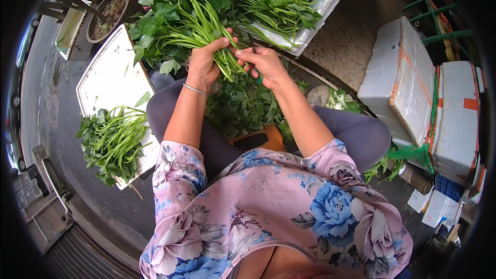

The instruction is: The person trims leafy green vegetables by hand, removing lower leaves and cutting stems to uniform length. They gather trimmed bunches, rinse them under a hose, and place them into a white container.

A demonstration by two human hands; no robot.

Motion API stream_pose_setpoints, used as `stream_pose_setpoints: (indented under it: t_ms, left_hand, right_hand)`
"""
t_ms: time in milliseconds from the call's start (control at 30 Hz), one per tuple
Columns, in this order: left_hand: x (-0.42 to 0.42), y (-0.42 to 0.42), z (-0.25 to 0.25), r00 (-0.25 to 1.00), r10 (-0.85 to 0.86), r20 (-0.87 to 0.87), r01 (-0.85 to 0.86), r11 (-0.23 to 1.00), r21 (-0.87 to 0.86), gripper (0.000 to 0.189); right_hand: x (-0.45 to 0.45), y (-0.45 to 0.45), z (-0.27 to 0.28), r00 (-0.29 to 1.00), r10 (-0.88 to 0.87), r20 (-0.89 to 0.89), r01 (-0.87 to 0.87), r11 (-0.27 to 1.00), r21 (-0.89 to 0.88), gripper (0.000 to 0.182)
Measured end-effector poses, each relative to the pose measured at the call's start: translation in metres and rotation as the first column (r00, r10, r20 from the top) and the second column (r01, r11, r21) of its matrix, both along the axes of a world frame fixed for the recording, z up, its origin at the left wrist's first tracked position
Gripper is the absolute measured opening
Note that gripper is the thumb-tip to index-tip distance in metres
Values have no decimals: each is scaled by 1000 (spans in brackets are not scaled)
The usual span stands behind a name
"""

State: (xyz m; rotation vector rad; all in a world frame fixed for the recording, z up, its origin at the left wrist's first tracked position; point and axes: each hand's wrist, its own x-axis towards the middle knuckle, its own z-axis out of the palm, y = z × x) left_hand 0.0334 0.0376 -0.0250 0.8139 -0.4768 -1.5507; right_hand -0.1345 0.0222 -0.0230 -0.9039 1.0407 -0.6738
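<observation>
A bunch of long-stemmed leafy greens (pixel 193 27), resembling sweet potato leaves, is gripped near its cut ends by my left hand (pixel 207 60). The leaves fan out to the upper left. My right hand (pixel 267 66) meets the bunch from the other side, thumb and forefinger pinching a stem. A small green object (pixel 259 78) shows under its curled fingers, and a thin dark strip sticks out above them; whether they form one tool is hidden. Below both hands, loose leaves and stems (pixel 248 104) lie heaped between my knees.
A white foam box (pixel 314 35) piled with greens stands ahead. At left, a white foam board (pixel 112 69) carries another bundle of greens (pixel 116 143). White foam boxes (pixel 403 81) are stacked at right. An orange object (pixel 273 137) sits between my legs. A round planter (pixel 124 11) stands upper left.
</observation>
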Motion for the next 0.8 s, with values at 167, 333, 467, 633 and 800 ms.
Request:
stream_pose_setpoints:
  t_ms: [167, 333, 467, 633, 800]
  left_hand:
    - [-5, -6, 1, 996, 83, -27, -82, 996, 33, 30]
    - [-7, -8, 0, 995, 94, -43, -92, 995, 49, 30]
    - [1, -9, -1, 986, 136, -98, -134, 991, 28, 32]
    - [21, -2, 12, 946, 234, -226, -231, 972, 40, 32]
    - [37, 5, 34, 918, 238, -316, -260, 965, -27, 23]
  right_hand:
    - [-17, -31, -39, 680, -489, -547, -76, 695, -715, 33]
    - [-27, -57, -65, 490, -506, -710, -362, 622, -694, 30]
    - [-25, -56, -72, 493, -602, -628, -319, 547, -774, 28]
    - [-46, -33, -88, 665, -460, -589, -376, 475, -795, 22]
    - [-98, -11, -156, 256, -30, -966, -572, 801, -177, 20]
